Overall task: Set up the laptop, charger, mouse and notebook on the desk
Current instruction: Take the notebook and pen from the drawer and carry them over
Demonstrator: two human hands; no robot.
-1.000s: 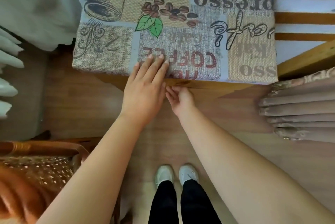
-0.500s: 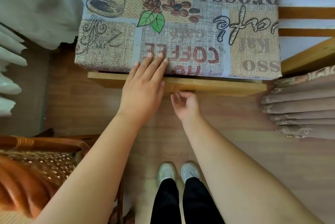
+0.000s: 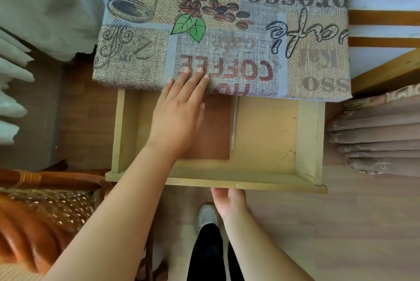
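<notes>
The desk (image 3: 227, 30) wears a coffee-print cloth. Its wooden drawer (image 3: 268, 180) is pulled far out toward me. Inside lie a brown notebook (image 3: 216, 130) and a thin silver pen (image 3: 234, 124) beside it. My left hand (image 3: 179, 110) lies flat, fingers together, with the fingertips on the cloth at the desk's front edge and the palm over the notebook's left part. My right hand (image 3: 229, 201) grips the drawer's front board from underneath, fingers hidden below it. No laptop, charger or mouse is in view.
A wicker chair (image 3: 45, 201) with an orange cushion stands at the lower left, close to the drawer's corner. White curtains (image 3: 34, 8) hang at the left, brown curtains (image 3: 375, 135) at the right. My legs and shoes (image 3: 209, 235) are below the drawer on the wooden floor.
The drawer has slid out from nearly closed to wide open, drawn by my right hand toward me. The notebook and pen came into sight. My left hand stayed on the desk edge.
</notes>
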